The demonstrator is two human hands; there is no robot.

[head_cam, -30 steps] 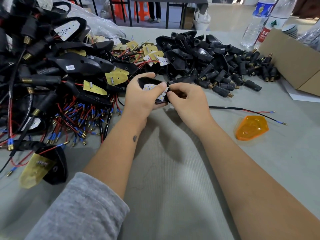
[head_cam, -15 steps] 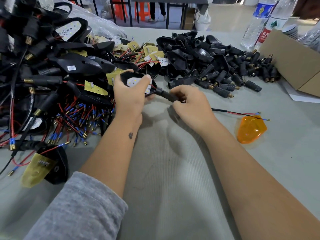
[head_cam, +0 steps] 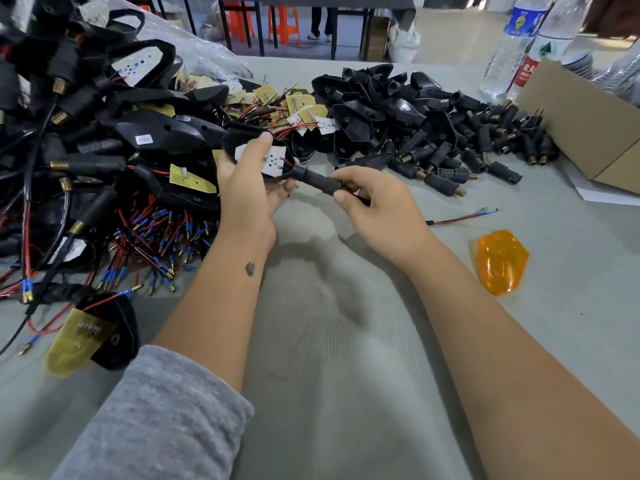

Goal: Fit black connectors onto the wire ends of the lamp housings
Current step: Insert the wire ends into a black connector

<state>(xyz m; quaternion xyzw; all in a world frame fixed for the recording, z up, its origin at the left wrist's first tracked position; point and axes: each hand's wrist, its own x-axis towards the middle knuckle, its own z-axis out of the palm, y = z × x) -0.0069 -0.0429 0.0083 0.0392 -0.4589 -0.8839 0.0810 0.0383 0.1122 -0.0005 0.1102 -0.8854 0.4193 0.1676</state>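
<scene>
My left hand (head_cam: pixel 247 194) grips a black lamp housing (head_cam: pixel 239 142) with a white LED board inside, thumb pressed on the board. A black connector (head_cam: pixel 318 180) sits against the housing's neck, and my right hand (head_cam: pixel 375 206) pinches its far end. The red and black wire (head_cam: pixel 464 216) trails out from under my right hand across the table to the right. A heap of loose black connectors (head_cam: pixel 485 150) lies at the back right, beyond empty black housings (head_cam: pixel 367 102).
A big pile of wired housings (head_cam: pixel 86 161) fills the left side. One housing with a yellow board (head_cam: pixel 93 334) lies at the front left. An orange lens (head_cam: pixel 500 261) rests on the right. A cardboard box (head_cam: pixel 588 123) and water bottles (head_cam: pixel 516 39) stand at the back right.
The connector has slid along the wire up to the housing's neck. The wire's free end has been drawn left, toward my right hand. Both hands keep their hold.
</scene>
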